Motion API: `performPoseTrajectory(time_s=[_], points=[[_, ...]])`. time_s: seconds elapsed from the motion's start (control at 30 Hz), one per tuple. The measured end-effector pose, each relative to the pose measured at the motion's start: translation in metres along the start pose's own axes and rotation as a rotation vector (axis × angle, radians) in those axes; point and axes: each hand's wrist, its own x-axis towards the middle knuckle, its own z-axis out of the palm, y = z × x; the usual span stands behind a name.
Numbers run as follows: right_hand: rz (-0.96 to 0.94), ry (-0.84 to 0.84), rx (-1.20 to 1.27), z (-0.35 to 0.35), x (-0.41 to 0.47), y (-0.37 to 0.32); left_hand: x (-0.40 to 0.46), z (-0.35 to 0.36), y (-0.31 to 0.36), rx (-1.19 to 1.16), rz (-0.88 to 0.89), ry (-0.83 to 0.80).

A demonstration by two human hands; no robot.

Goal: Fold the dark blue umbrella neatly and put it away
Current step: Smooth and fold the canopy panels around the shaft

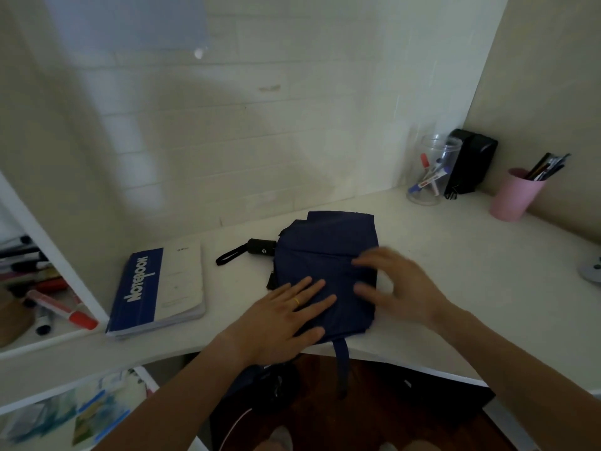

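The dark blue umbrella [328, 245] lies collapsed on the white desk [455, 255], its canopy spread in flat folds. Its black handle [260, 247] with a wrist loop sticks out to the left. A blue strap [342, 359] hangs over the desk's front edge. My left hand [286, 317] rests flat on the canopy's near left part, fingers apart, a gold ring on one finger. My right hand [396, 281] hovers at the canopy's right side, fingers spread and blurred, holding nothing.
A blue and white notebook [159, 288] lies left of the umbrella. Back right stand a clear jar of markers [429, 174], a black box [471, 164] and a pink cup of pens [514, 193]. A shelf with markers [48, 304] is at the left.
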Motion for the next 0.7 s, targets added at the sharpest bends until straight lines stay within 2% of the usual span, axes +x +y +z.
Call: performPoseTrajectory(time_s=[0.03, 0.07, 0.1, 0.17, 0.23, 0.4, 0.7], points=[[0.118, 0.199, 0.084, -0.002, 0.013, 0.003, -0.001, 0.001, 0.001, -0.001, 0.005, 0.004], [0.295, 0.329, 0.174, -0.006, 0.028, 0.006, -0.002, 0.001, 0.002, -0.006, 0.011, 0.013], [0.507, 0.350, 0.284, -0.009, 0.044, 0.009, -0.003, 0.002, 0.002, -0.016, 0.018, 0.021], [0.811, 0.219, 0.583, -0.012, 0.071, 0.018, -0.005, 0.004, 0.002, -0.052, 0.028, 0.038], [0.897, 0.131, 0.777, -0.013, 0.087, 0.024, -0.007, 0.005, 0.002, -0.112, 0.028, 0.066], [0.902, 0.212, 0.899, -0.018, 0.107, 0.020, -0.007, 0.003, 0.000, -0.182, 0.049, 0.087], [0.538, 0.346, 0.902, -0.042, 0.083, -0.023, -0.012, 0.006, 0.000, -0.088, 0.069, 0.137]])
